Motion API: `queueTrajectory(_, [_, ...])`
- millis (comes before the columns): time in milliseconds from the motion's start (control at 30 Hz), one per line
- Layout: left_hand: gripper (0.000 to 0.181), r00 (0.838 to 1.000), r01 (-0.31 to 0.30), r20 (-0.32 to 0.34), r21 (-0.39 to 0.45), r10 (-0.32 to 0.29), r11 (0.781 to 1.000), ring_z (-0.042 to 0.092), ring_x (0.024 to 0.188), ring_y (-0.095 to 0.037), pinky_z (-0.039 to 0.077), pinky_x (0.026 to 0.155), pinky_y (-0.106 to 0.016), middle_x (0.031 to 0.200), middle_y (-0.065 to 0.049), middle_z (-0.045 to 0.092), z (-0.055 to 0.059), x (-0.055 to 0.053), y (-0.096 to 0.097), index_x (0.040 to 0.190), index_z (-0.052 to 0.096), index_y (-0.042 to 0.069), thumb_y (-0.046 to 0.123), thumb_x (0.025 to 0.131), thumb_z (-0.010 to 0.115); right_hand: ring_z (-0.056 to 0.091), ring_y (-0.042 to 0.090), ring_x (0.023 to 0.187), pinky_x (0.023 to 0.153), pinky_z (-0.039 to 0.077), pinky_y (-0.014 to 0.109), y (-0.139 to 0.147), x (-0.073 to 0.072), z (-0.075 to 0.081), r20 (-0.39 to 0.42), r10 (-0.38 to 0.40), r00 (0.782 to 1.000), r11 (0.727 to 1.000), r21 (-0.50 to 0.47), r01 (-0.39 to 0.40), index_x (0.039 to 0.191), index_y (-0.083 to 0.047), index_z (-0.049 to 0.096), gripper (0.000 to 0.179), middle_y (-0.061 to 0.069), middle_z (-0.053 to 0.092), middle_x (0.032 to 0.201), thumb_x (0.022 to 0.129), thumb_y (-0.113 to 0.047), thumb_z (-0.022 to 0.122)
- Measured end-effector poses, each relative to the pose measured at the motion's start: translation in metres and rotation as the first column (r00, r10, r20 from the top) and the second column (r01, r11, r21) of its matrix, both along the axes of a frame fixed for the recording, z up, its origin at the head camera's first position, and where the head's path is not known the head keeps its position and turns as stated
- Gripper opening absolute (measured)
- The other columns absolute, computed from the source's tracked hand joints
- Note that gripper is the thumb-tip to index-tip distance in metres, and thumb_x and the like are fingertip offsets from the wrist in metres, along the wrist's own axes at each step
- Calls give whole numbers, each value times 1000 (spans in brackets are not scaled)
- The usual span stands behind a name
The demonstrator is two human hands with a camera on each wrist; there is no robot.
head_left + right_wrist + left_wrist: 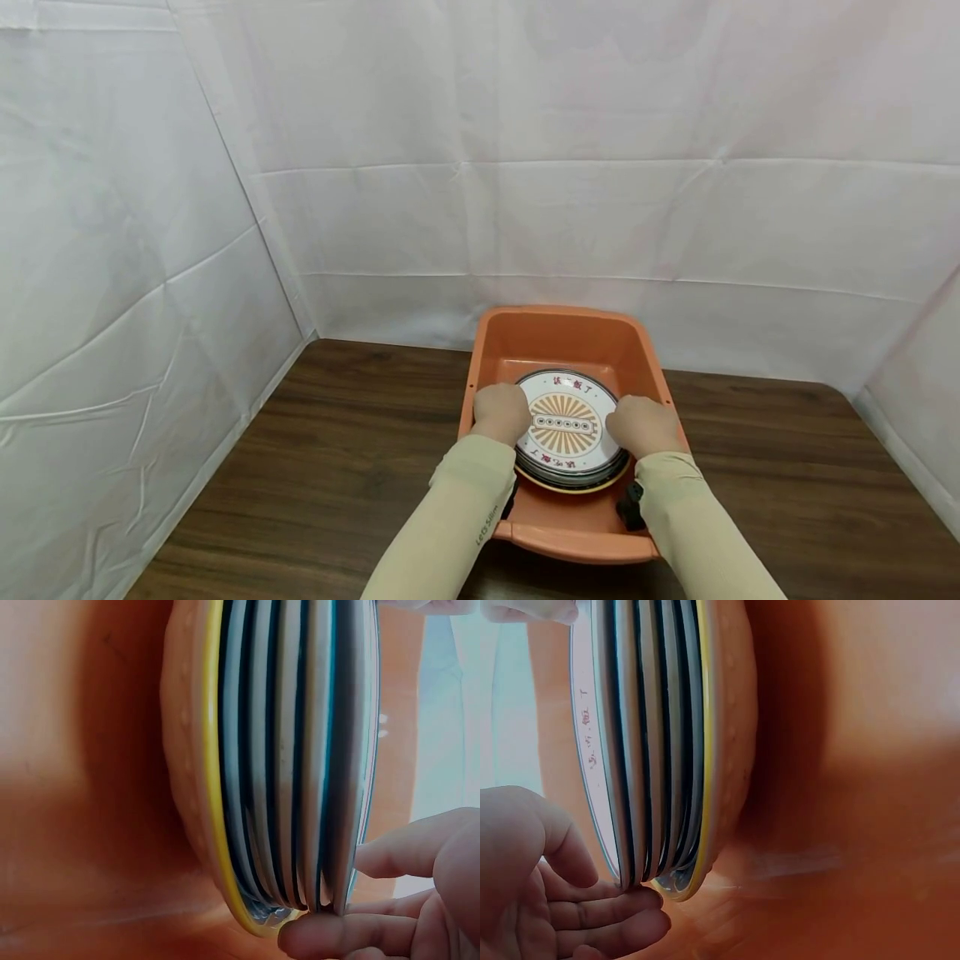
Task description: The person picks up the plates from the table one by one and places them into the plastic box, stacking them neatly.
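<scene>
A white plate (564, 450) with red characters and an orange sunburst lies on top of a stack of plates (654, 750). The lowest dish (212, 750) has a yellow rim. The stack sits inside an orange plastic tub (555, 329). At the left edge, my left hand (501, 412) holds the top plate's rim, thumb on the face side and fingers along the edge. Opposite, my right hand (647, 425) pinches the rim between thumb and fingers. In the right wrist view, a gap shows between the top plate and the one beneath.
The tub stands on a dark wood table (360, 450), its far end close to a white cloth wall (570, 217). Another cloth wall (150, 292) runs along the left. A black wrist device (632, 507) shows beside the right sleeve.
</scene>
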State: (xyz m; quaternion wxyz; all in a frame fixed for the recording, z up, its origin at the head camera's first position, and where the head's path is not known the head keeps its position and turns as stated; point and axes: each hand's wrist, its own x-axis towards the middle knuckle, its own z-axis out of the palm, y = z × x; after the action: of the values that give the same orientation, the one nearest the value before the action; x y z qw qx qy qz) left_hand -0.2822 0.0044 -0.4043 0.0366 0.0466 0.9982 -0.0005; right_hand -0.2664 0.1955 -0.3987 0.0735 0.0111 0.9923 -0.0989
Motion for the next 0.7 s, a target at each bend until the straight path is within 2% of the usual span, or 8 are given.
queueTrajectory(233, [27, 1000, -20, 2, 16, 20, 1000, 56, 54, -15, 47, 47, -31, 64, -3, 58, 0, -1, 4, 75, 68, 11, 33, 89, 59, 52, 23, 58, 55, 44, 37, -2, 1, 3, 10, -23, 1000, 1000, 5, 23, 81, -1, 63, 21, 9, 56, 69, 87, -15, 49])
queueTrajectory(433, [26, 999, -51, -8, 65, 52, 997, 57, 56, -16, 48, 48, -32, 65, -4, 60, 1, -2, 5, 78, 68, 10, 29, 91, 56, 53, 24, 58, 56, 46, 39, -3, -2, -1, -19, -44, 999, 999, -10, 44, 80, 1, 64, 22, 11, 58, 70, 88, -13, 48])
queueTrajectory(533, [25, 996, -67, -46, 86, 71, 994, 58, 68, -19, 49, 54, -32, 77, -8, 60, 2, -3, 4, 92, 66, 5, 27, 92, 54, 53, 24, 57, 54, 46, 39, -2, -4, -3, -46, -53, 998, 998, -45, 51, 81, 2, 65, 24, 12, 59, 71, 88, -11, 47])
queueTrajectory(700, [40, 992, -68, -100, 138, 82, 988, 50, 92, -25, 50, 65, -35, 105, -16, 52, 3, -1, 3, 123, 53, 0, 28, 93, 50, 52, 25, 55, 50, 42, 37, -1, -4, -4, -81, -73, 994, 992, -112, 64, 82, 3, 63, 25, 13, 57, 70, 88, -10, 43])
